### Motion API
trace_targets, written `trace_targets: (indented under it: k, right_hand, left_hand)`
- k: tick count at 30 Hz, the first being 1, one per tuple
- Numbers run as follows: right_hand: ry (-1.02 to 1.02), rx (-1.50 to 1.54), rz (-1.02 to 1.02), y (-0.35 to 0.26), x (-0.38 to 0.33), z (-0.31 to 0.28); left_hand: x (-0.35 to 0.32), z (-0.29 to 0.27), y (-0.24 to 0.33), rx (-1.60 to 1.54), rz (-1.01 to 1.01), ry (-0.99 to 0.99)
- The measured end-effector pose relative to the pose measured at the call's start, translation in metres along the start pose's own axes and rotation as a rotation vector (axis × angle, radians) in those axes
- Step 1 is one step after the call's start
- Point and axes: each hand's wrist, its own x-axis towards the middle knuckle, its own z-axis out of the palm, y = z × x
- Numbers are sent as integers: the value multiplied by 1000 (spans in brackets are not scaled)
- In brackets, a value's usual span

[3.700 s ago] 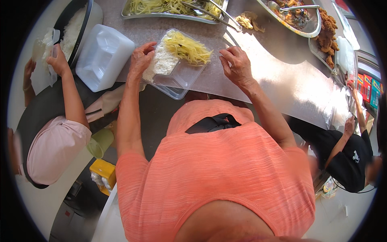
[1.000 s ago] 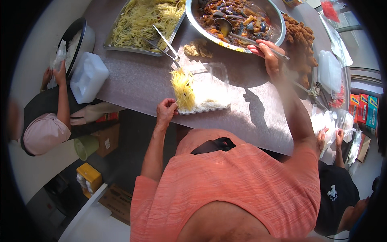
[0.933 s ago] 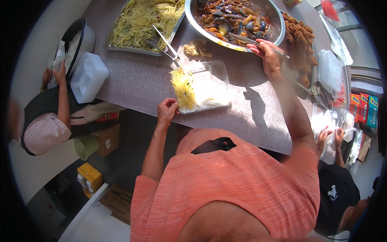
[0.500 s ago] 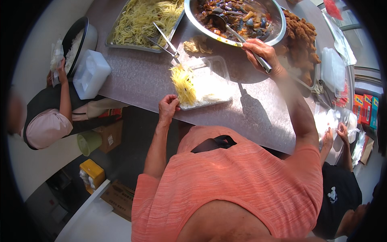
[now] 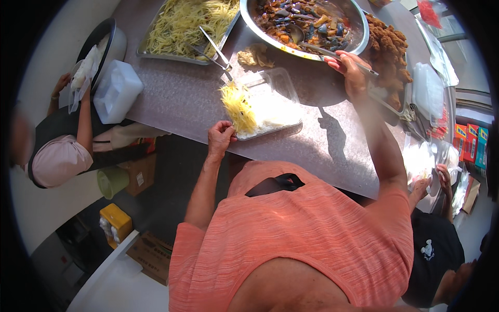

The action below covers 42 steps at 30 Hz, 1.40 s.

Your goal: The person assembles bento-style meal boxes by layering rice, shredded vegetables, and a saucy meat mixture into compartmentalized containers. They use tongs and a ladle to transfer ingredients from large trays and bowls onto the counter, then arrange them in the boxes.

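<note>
Box [image 5: 283,78] turned around since 3.7 s ago: shreds [image 5: 238,109] went from right side to left, rice [image 5: 275,115] from left to right. Left hand [image 5: 221,138] now pinches its near-left corner. Right hand [image 5: 353,75], empty then, now grips ladle [image 5: 319,50]. Since 0.5 s ago, ladle bowl shifted right in stew [image 5: 327,23], handle flatter.
</note>
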Motion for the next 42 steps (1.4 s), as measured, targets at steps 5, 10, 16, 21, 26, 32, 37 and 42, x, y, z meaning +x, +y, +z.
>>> trace_targets:
  k: [5,10,16,21,26,32,37,42]
  right_hand:
    - [77,206,160,8,13,14]
    - [113,283,163,14,22,18]
    - [143,257,105,3,25,18]
    - [115,162,36,-12,17,20]
    - [129,156,-7,-20,1,17]
    - [25,227,5,-42,-36,10]
    - [41,90,96,-59,-78,18]
    - [-58,-4,7,-42,-114,28]
  left_hand:
    - [-3,2,8,-3,-33,-9]
    - [14,-8,10,-9,-34,-38]
    - [29,-4,26,45,-45,-79]
    - [31,-7,23,32,-16,-69]
    - [20,-5,8,-63,-4,49]
    - [9,-6,2,-147,-3,98]
    - [2,-10,2,-149,-8,96]
    - [-6,-14,-1,-179,-9,77]
